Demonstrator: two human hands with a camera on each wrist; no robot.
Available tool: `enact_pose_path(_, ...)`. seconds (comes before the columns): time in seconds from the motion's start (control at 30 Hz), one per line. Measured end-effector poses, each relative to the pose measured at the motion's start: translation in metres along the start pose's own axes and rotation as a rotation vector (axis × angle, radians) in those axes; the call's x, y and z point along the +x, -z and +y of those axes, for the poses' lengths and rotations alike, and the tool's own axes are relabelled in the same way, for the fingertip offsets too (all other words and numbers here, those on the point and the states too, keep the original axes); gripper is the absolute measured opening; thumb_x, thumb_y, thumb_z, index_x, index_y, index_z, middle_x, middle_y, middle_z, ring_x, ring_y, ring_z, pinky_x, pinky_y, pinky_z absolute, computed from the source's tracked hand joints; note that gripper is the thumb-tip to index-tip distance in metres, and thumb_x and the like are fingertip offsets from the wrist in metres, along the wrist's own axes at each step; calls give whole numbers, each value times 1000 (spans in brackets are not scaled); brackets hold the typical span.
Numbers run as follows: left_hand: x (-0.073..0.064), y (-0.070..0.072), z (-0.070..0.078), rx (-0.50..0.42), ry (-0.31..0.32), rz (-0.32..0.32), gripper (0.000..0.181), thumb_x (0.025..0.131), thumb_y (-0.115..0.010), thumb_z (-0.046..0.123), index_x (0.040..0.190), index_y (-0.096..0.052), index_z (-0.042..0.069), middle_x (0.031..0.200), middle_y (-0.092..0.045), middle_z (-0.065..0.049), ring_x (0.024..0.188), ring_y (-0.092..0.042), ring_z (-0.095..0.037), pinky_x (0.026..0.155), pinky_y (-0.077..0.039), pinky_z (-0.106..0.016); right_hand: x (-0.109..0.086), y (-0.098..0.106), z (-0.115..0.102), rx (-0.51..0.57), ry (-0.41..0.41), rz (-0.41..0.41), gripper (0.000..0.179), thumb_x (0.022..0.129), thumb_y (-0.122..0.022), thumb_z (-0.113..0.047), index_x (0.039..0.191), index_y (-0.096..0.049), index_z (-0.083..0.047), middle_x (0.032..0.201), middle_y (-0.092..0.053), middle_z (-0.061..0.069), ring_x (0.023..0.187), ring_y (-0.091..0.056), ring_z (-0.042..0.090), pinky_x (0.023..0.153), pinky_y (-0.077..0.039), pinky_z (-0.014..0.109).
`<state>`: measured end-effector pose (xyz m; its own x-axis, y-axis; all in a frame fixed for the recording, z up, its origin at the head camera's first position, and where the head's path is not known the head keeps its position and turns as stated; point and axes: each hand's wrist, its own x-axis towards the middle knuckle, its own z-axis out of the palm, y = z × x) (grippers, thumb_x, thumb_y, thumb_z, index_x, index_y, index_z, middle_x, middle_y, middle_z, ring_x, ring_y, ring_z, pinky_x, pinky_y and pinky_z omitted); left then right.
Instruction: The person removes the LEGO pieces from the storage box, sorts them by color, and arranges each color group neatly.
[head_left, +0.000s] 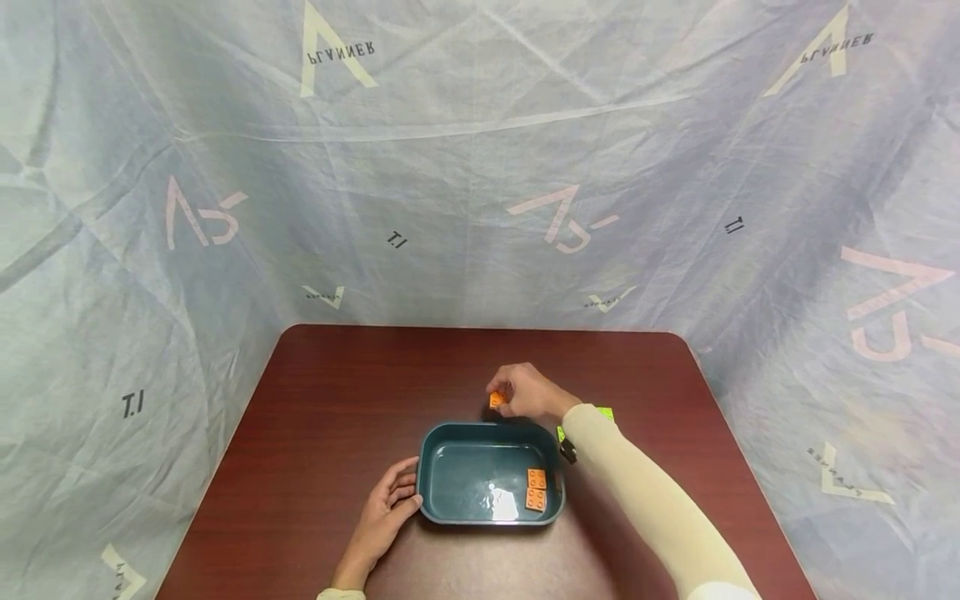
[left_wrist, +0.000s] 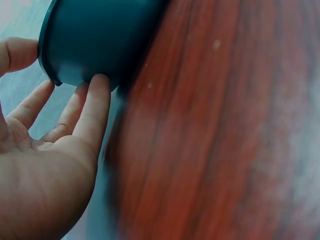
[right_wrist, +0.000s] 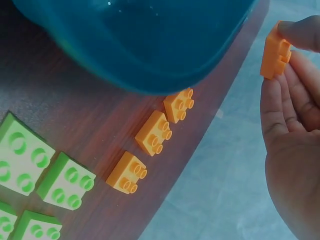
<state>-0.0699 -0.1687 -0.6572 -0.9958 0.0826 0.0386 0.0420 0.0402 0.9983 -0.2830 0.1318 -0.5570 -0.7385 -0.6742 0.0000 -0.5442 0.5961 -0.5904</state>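
My right hand [head_left: 528, 392] pinches an orange toy building brick [right_wrist: 275, 51] between thumb and fingers, above the table just beyond the far rim of a dark teal rectangular tub [head_left: 491, 522]. My left hand [head_left: 386, 508] touches the tub's left end; its thumb and extended fingers rest against the wall, also seen in the left wrist view. Inside the tub, two orange bricks [head_left: 536, 498] lie side by side near the right end. Three more orange bricks [right_wrist: 153, 132] stand in a row on the table in the right wrist view, studs showing.
Several green bricks [right_wrist: 66, 182] sit on the table beside the orange row; my right forearm [head_left: 652, 496] partly covers them in the head view. The reddish-brown table [head_left: 337, 392] has rounded far corners. Printed pale sheeting [head_left: 465, 167] hangs around it.
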Motion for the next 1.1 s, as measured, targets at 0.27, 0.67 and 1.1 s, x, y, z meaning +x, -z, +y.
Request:
enact_pose_path(0.27,0,0,-2,12,-9,6,60,96,-71,-1,152,-52,6,132,-66,-27,117,-64,-28,97,-52,-23,18,-1,12,-75,57,39,30,83,-87,-11,112,-80,-8,105,-74,-1,86,-65,9,77,-58,26)
enact_pose_path(0.67,0,-1,-1,9,19,33,61,94,-72,-2,151,-55,10,134,-66,-23,117,-64,-26,96,-53,-24,26,-6,26,-57,-49,-20,35,86,-84,-8,120,-78,-4,111,-74,3,92,-65,14,83,-60,33)
enact_pose_path(1.1,-1,-1,0,15,26,27,60,95,-73,2,152,-54,10,134,-66,-22,119,-64,-25,97,-52,-24,31,-6,33,-83,-96,-43,29,88,-83,-7,117,-79,-7,114,-74,4,99,-68,17,87,-62,34)
